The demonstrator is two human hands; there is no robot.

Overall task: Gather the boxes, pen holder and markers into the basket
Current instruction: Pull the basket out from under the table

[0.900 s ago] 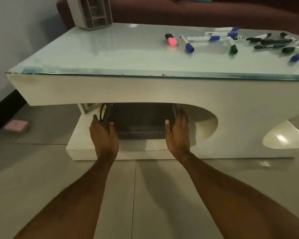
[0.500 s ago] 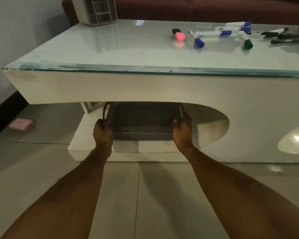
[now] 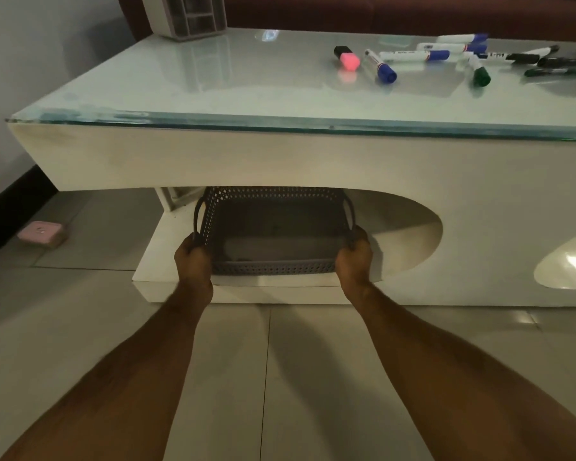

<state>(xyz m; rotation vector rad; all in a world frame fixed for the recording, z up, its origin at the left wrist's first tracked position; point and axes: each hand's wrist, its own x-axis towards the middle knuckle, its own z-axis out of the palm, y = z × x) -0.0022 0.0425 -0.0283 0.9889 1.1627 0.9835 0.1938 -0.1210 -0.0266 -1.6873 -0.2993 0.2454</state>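
Glass-topped white counter (image 3: pixel 213 88), tiled floor; grey perforated basket (image 3: pixel 273 227) on the lower shelf beneath.
Left hand (image 3: pixel 193 257) and right hand (image 3: pixel 353 257) each closed around a basket handle. Markers (image 3: pixel 413 56) lie far right on top; pen holder (image 3: pixel 188 15) far left.

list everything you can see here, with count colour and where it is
basket: 1, grey, perforated, on the low shelf under the table
pen holder: 1, pale grey, far left of tabletop
highlighter: 1, pink, mid tabletop
markers: several, with blue, green and black caps, scattered on right of tabletop; exact count unclear
table: 1, white with glass top
pink object: 1, on floor at left
sofa: 1, dark red, behind table
hands: left and right, each gripping a basket handle
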